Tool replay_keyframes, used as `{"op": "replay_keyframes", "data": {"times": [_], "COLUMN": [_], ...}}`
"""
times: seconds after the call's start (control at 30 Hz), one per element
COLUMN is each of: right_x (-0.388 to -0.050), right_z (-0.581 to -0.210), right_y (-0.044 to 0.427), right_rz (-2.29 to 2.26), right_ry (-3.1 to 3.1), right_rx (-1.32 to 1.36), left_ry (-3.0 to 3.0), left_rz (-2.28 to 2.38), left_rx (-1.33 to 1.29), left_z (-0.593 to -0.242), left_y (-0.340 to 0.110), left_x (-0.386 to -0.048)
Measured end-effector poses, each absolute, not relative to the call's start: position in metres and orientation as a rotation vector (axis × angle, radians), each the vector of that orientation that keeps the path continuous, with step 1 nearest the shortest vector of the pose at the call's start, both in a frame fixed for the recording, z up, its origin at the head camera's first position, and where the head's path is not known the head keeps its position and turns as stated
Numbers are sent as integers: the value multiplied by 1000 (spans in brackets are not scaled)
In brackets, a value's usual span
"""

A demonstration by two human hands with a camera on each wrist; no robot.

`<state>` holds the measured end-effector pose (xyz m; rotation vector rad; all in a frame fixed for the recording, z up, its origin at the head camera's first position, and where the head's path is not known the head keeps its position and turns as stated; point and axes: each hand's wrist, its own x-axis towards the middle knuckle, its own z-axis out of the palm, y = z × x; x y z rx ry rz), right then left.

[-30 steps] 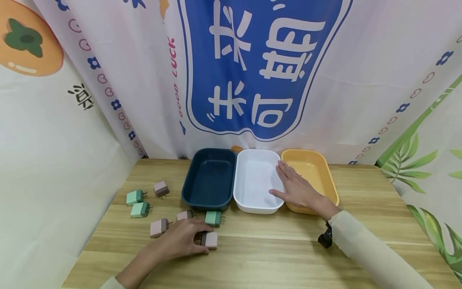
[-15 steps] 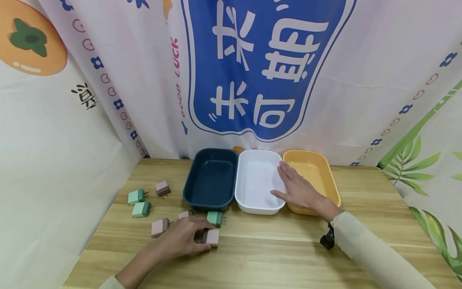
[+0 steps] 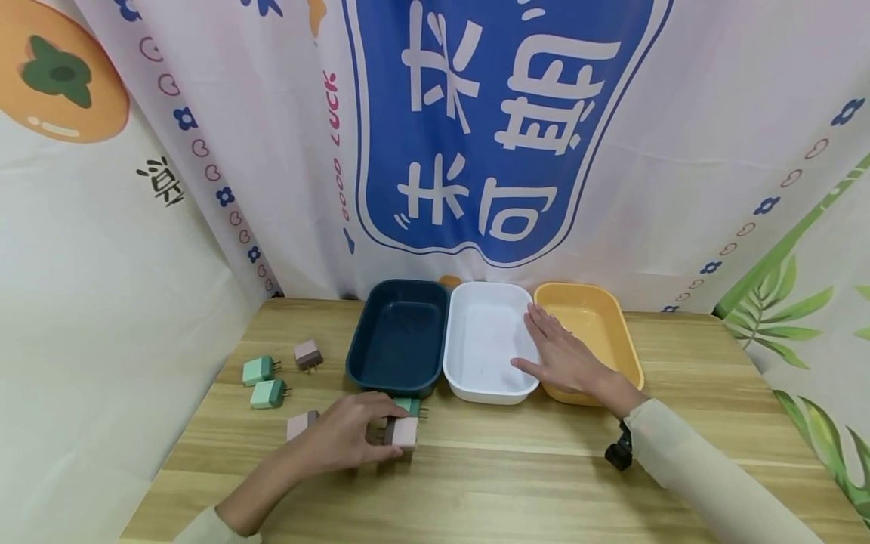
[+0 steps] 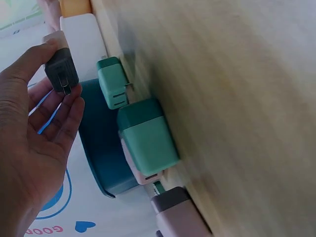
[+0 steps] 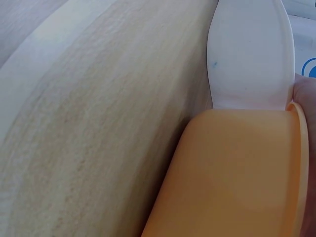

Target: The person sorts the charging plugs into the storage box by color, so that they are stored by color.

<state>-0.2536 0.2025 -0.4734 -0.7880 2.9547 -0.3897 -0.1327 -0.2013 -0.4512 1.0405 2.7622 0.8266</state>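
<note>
Pinching a pink-and-brown plug charger, left hand is holding it just above the worktop, thumb and fingers parted only by its width, prongs facing the palm. Near it, a green charger is lying before the navy tray. Right hand, fingers straight, is reaching over the neighbouring rims of white tray and yellow tray.

Pink-and-dark-grey plug pinched between left hand's thumb and fingertips, prongs facing back toward palm, looks airborne; white tray sits beneath right hand's thumb, yellow tray just beside it under the palm.
</note>
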Motion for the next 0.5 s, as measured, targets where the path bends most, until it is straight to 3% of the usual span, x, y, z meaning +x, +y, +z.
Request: {"op": "replay_keyframes", "data": {"times": [0.5], "right_x": [-254], "right_z": [-476], "right_y": [204], "right_rz": [-393], "right_ry": [2961], "right_rx": [-798], "left_ry": [2848], "left_rz": [860], "left_rx": [1110], "left_z": [-434], "left_y": [-187], "left_x": [-152]}}
